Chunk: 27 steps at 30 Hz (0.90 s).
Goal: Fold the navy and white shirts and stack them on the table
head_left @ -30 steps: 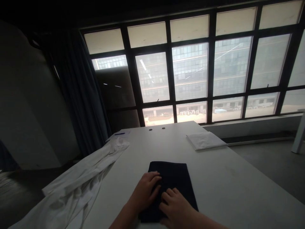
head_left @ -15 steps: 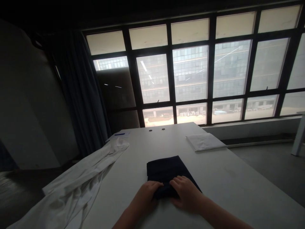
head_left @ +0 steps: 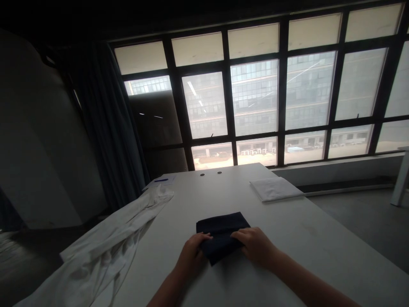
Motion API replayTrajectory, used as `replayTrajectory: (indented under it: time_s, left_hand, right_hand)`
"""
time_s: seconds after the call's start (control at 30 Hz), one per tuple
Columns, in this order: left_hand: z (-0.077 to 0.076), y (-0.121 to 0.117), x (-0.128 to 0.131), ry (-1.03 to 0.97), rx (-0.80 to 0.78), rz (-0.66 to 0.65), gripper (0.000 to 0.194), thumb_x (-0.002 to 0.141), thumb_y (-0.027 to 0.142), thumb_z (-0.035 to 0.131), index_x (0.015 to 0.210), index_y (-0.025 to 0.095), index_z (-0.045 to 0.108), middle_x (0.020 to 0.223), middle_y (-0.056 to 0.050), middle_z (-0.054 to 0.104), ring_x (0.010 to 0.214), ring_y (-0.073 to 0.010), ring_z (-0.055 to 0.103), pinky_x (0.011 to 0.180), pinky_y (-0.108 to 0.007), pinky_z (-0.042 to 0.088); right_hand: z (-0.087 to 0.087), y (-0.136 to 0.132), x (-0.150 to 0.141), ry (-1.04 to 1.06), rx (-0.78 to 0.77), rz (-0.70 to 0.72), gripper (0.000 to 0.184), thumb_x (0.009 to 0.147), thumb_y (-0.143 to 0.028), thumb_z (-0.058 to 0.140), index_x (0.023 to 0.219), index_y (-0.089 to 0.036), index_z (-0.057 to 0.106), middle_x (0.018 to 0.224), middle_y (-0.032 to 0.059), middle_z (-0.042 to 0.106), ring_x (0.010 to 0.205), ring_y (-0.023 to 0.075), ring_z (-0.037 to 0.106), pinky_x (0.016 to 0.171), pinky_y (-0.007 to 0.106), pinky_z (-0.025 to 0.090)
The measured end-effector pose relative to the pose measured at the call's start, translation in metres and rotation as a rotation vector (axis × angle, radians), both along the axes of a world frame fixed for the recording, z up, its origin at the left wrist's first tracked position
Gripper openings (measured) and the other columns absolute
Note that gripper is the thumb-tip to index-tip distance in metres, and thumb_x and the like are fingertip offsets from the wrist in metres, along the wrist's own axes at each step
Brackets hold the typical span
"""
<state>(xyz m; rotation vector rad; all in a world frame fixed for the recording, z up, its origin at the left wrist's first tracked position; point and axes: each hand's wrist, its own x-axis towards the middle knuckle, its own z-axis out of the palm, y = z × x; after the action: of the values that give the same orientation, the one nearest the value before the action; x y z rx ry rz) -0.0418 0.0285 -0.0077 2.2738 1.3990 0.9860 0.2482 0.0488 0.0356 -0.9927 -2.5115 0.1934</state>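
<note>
A dark navy folded cloth (head_left: 222, 226) lies on the white table (head_left: 204, 192) in front of me. My left hand (head_left: 192, 248) grips its near left side, thumb on top and fingers beneath. On the right side, my right hand (head_left: 257, 246) pinches the same cloth in a similar hold. The near part of the cloth is raised and folded back over the rest, with one corner pointing toward me. Whether it is a garment or a plain piece of fabric I cannot tell. The fingers under the cloth are partly hidden.
White crumpled garments (head_left: 105, 247) drape over the table's left edge. A folded white cloth (head_left: 275, 189) lies near the right edge. Toward the far left corner is a blue pen (head_left: 161, 180) on paper. Windows and a dark curtain (head_left: 111, 128) stand beyond.
Both hands have moved slightly away from me, lifting the cloth's near edge and turning it over toward the far side. The cloth now looks shorter front to back.
</note>
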Motion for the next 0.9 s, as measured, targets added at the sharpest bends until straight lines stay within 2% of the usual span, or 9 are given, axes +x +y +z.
replayTrajectory:
  time_s: [0.17, 0.27, 0.37, 0.47, 0.6, 0.67, 0.73, 0.83, 0.9]
  left_hand:
    - [0.036, -0.015, 0.011, -0.039, 0.073, 0.115, 0.025, 0.097, 0.034, 0.043, 0.098, 0.023, 0.066, 0.086, -0.005, 0.073, 0.077, -0.0209, 0.068, 0.073, -0.029, 0.05]
    - [0.068, -0.035, 0.029, -0.084, 0.107, 0.1, 0.025, 0.101, 0.037, 0.043, 0.094, 0.024, 0.063, 0.074, -0.001, 0.068, 0.065, -0.0173, 0.062, 0.065, -0.026, 0.045]
    - [0.092, -0.053, 0.048, -0.186, 0.042, 0.107, 0.029, 0.102, 0.043, 0.044, 0.09, 0.024, 0.061, 0.072, 0.001, 0.065, 0.064, -0.0175, 0.06, 0.064, -0.026, 0.043]
    - [0.09, -0.052, 0.06, -0.343, -0.096, 0.104, 0.034, 0.101, 0.05, 0.044, 0.093, 0.023, 0.063, 0.084, -0.001, 0.07, 0.079, -0.0207, 0.065, 0.071, -0.028, 0.048]
    - [0.041, -0.02, 0.048, -0.387, -0.257, 0.195, 0.044, 0.1, 0.055, 0.039, 0.102, 0.019, 0.064, 0.098, -0.006, 0.074, 0.091, -0.0242, 0.068, 0.077, -0.031, 0.052]
    - [0.013, -0.001, 0.032, -0.279, -0.31, 0.346, 0.043, 0.1, 0.052, 0.037, 0.108, 0.018, 0.062, 0.104, -0.008, 0.074, 0.097, -0.0243, 0.069, 0.081, -0.032, 0.053]
    - [-0.005, 0.012, 0.016, -0.231, -0.333, 0.417, 0.039, 0.095, 0.045, 0.048, 0.118, 0.015, 0.058, 0.107, -0.01, 0.073, 0.099, -0.0265, 0.069, 0.086, -0.036, 0.053]
    - [-0.004, 0.011, 0.004, -0.05, -0.13, 0.475, 0.048, 0.086, 0.033, 0.058, 0.131, 0.018, 0.051, 0.124, -0.012, 0.064, 0.115, -0.029, 0.061, 0.101, -0.043, 0.045]
    - [0.01, 0.0, 0.01, 0.122, 0.023, 0.418, 0.035, 0.087, 0.03, 0.056, 0.121, 0.021, 0.056, 0.124, -0.01, 0.062, 0.117, -0.0285, 0.057, 0.103, -0.043, 0.043]
  right_hand:
    - [0.045, -0.009, 0.016, 0.039, 0.151, -0.172, 0.008, 0.091, -0.028, 0.059, 0.091, -0.024, 0.067, 0.079, 0.0029, 0.073, 0.069, 0.0213, 0.067, 0.063, 0.03, 0.041]
    - [0.075, -0.023, 0.033, 0.118, 0.288, -0.212, 0.018, 0.095, -0.038, 0.057, 0.087, -0.026, 0.066, 0.074, 0.0031, 0.07, 0.064, 0.0197, 0.063, 0.06, 0.03, 0.039]
    - [0.095, -0.026, 0.052, 0.187, 0.371, -0.211, 0.026, 0.098, -0.048, 0.053, 0.095, -0.027, 0.068, 0.08, 0.0054, 0.071, 0.069, 0.0205, 0.063, 0.064, 0.032, 0.042]
    - [0.097, -0.011, 0.065, 0.227, 0.427, -0.251, 0.028, 0.099, -0.048, 0.052, 0.095, -0.026, 0.068, 0.084, 0.0063, 0.069, 0.074, 0.0215, 0.062, 0.069, 0.034, 0.043]
    - [0.079, 0.007, 0.053, 0.221, 0.401, -0.316, 0.024, 0.099, -0.037, 0.049, 0.088, -0.023, 0.066, 0.09, 0.0096, 0.065, 0.083, 0.0241, 0.059, 0.075, 0.038, 0.045]
    - [0.059, 0.003, 0.034, 0.168, 0.27, -0.264, 0.021, 0.097, -0.036, 0.051, 0.089, -0.024, 0.066, 0.093, 0.0089, 0.065, 0.083, 0.0235, 0.06, 0.076, 0.038, 0.047]
    - [0.032, -0.008, 0.012, 0.103, 0.122, -0.17, 0.02, 0.094, -0.042, 0.056, 0.097, -0.025, 0.068, 0.102, 0.0083, 0.067, 0.091, 0.0254, 0.062, 0.083, 0.041, 0.048]
    - [-0.017, -0.024, -0.014, 0.054, -0.045, -0.02, 0.054, 0.088, -0.057, 0.063, 0.134, -0.029, 0.059, 0.141, 0.0114, 0.058, 0.129, 0.0364, 0.051, 0.108, 0.056, 0.035]
    - [-0.045, -0.027, -0.022, 0.042, -0.119, 0.036, 0.062, 0.092, -0.058, 0.056, 0.148, -0.032, 0.047, 0.156, 0.0108, 0.044, 0.144, 0.0386, 0.034, 0.117, 0.064, 0.019]
